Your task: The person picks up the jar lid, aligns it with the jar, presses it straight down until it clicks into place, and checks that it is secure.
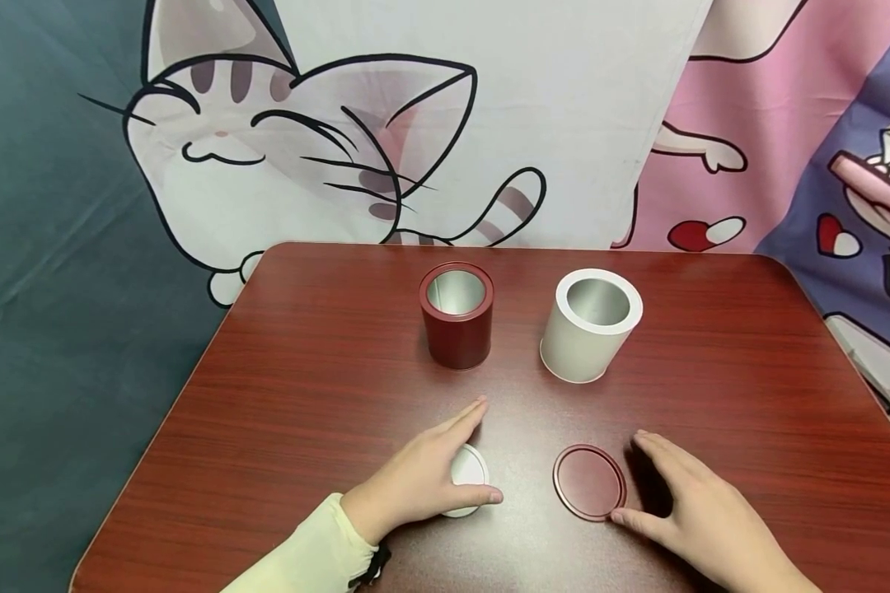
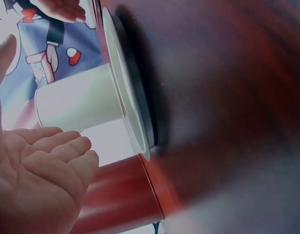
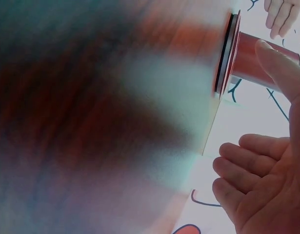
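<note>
While a white lid [image 1: 470, 468] lies on the glossy, red-brown wood-grain table [image 1: 282, 412], partly covered by my left hand [image 1: 415, 478], a dark red lid [image 1: 589, 483] lies just beside my right hand [image 1: 712, 519]; both have thumb and fingers apart. Farther back stand an open-topped red can [image 1: 458, 342] and white can [image 1: 580, 350]. Behind hangs colourful cloth [image 1: 601, 99] showing a smiling cartoon cat [image 1: 200, 189].

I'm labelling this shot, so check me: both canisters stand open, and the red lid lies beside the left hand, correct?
Not quite: the head view shows the red lid beside the right hand, not the left hand. The red canister and white canister do stand open.
</note>
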`<action>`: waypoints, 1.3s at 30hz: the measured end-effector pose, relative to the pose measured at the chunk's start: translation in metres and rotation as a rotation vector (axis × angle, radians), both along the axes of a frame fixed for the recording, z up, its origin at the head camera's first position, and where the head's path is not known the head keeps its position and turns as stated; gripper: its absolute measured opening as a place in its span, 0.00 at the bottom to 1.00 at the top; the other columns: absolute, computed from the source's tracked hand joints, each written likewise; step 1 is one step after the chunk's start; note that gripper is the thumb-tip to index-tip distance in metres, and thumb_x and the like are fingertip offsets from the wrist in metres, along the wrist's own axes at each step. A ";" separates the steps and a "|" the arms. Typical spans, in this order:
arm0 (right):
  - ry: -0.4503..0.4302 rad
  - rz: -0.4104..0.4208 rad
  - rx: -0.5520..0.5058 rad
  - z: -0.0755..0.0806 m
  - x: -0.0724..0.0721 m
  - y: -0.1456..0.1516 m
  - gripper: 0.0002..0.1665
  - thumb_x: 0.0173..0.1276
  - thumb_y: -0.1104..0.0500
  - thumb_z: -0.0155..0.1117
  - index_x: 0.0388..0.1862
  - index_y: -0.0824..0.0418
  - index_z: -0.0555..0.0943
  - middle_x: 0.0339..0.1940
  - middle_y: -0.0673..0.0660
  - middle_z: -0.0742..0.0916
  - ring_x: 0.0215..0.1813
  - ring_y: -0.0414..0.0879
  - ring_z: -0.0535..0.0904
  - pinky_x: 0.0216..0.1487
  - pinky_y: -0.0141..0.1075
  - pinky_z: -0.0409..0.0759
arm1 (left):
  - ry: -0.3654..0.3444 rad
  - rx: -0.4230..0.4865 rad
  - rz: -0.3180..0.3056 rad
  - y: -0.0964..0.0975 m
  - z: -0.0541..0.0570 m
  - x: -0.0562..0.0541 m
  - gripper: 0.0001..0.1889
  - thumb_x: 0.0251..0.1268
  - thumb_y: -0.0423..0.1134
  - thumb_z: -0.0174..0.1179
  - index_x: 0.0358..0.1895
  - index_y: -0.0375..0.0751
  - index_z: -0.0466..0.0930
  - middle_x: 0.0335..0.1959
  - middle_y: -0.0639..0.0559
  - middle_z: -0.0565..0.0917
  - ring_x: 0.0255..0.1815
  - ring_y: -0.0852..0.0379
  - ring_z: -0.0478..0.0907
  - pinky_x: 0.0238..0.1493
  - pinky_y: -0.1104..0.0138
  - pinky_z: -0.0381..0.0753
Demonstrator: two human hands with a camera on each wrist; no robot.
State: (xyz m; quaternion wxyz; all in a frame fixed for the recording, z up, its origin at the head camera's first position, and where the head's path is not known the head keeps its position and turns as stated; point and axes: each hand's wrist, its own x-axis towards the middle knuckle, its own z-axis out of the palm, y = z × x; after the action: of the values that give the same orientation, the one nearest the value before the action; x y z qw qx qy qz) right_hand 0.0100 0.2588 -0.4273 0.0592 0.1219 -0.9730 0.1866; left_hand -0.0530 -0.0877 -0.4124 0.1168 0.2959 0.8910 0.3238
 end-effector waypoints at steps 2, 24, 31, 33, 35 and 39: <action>0.001 0.002 -0.001 0.000 0.000 0.000 0.56 0.48 0.28 0.76 0.68 0.61 0.75 0.66 0.59 0.80 0.66 0.57 0.75 0.74 0.32 0.60 | -0.003 0.003 -0.007 0.002 0.000 0.000 0.53 0.56 0.64 0.70 0.80 0.42 0.55 0.80 0.52 0.58 0.77 0.59 0.58 0.75 0.59 0.62; -0.008 0.029 -0.015 -0.005 0.000 -0.001 0.56 0.43 0.30 0.80 0.66 0.62 0.77 0.62 0.59 0.82 0.62 0.58 0.79 0.56 0.54 0.74 | -0.051 -0.025 -0.079 0.029 -0.006 -0.001 0.49 0.58 0.56 0.72 0.79 0.42 0.58 0.77 0.52 0.63 0.76 0.60 0.60 0.75 0.63 0.61; -0.023 0.025 -0.018 -0.005 0.000 -0.003 0.55 0.42 0.31 0.80 0.64 0.62 0.78 0.59 0.59 0.84 0.60 0.58 0.80 0.56 0.57 0.76 | -0.058 -0.079 -0.064 0.039 -0.008 -0.003 0.48 0.57 0.55 0.72 0.78 0.45 0.60 0.76 0.53 0.67 0.74 0.60 0.64 0.73 0.65 0.64; -0.021 0.026 -0.020 -0.005 0.001 -0.003 0.55 0.42 0.31 0.81 0.63 0.62 0.79 0.58 0.58 0.84 0.59 0.58 0.81 0.56 0.56 0.77 | -0.061 -0.080 -0.070 0.043 -0.009 -0.005 0.47 0.57 0.55 0.72 0.78 0.44 0.61 0.75 0.53 0.68 0.74 0.60 0.65 0.73 0.66 0.65; -0.017 0.026 -0.025 -0.005 0.001 -0.004 0.54 0.42 0.31 0.81 0.63 0.61 0.79 0.57 0.56 0.85 0.58 0.56 0.81 0.55 0.56 0.77 | -0.062 -0.081 -0.077 0.045 -0.011 -0.006 0.46 0.57 0.55 0.72 0.77 0.44 0.62 0.74 0.52 0.69 0.73 0.60 0.66 0.72 0.67 0.65; 0.000 0.027 -0.030 -0.005 0.001 -0.006 0.53 0.43 0.31 0.80 0.62 0.61 0.79 0.56 0.54 0.85 0.57 0.55 0.82 0.54 0.54 0.79 | -0.071 -0.070 -0.097 0.051 -0.013 -0.009 0.45 0.58 0.54 0.71 0.77 0.43 0.63 0.73 0.52 0.71 0.72 0.60 0.67 0.72 0.67 0.66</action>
State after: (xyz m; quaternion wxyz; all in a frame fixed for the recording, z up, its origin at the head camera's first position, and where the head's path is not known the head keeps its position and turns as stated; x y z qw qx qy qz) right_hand 0.0113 0.2528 -0.4326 0.0586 0.1343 -0.9684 0.2020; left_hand -0.0619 -0.0369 -0.4252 0.1745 0.3229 0.8816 0.2967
